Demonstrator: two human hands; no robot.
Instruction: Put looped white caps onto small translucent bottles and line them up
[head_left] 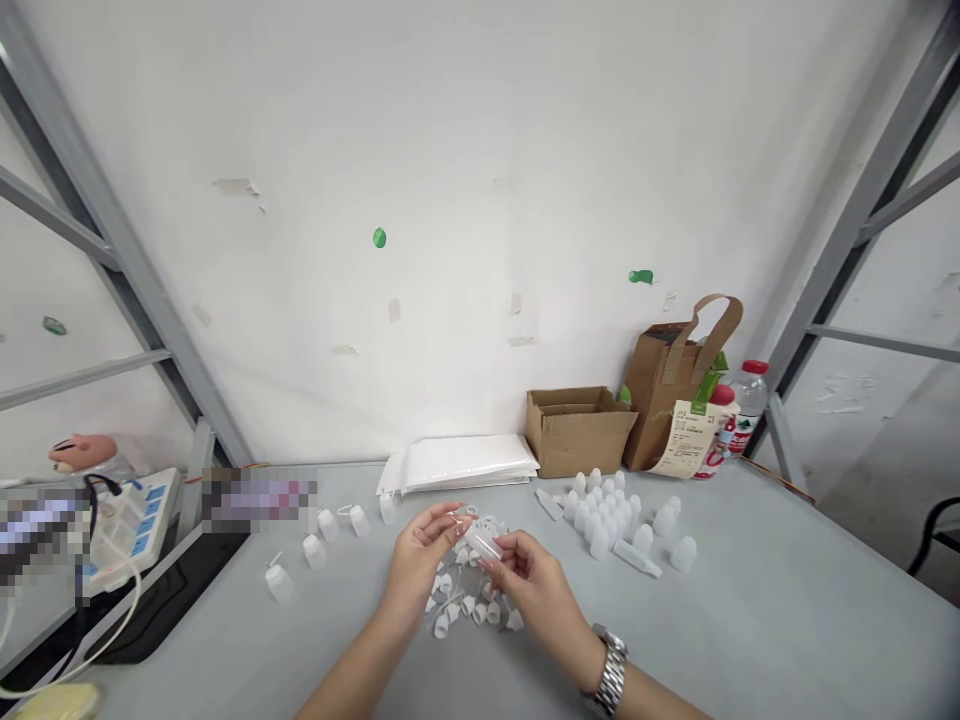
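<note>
A small translucent plastic bottle is tilted between my hands above the table. My right hand, with a metal watch on the wrist, grips its lower end. At its upper left end, my left hand pinches what looks like a white cap, mostly hidden by the fingers. Beneath both hands lies a loose pile of white caps with thin straps. To the right stands a cluster of open translucent bottles, with a few lying on their sides. Several capped bottles stand apart at the left.
White flat packets lie against the wall beside an open cardboard box. A brown paper bag and a red-capped bottle stand at back right. At left are a power strip, cables and a black mat.
</note>
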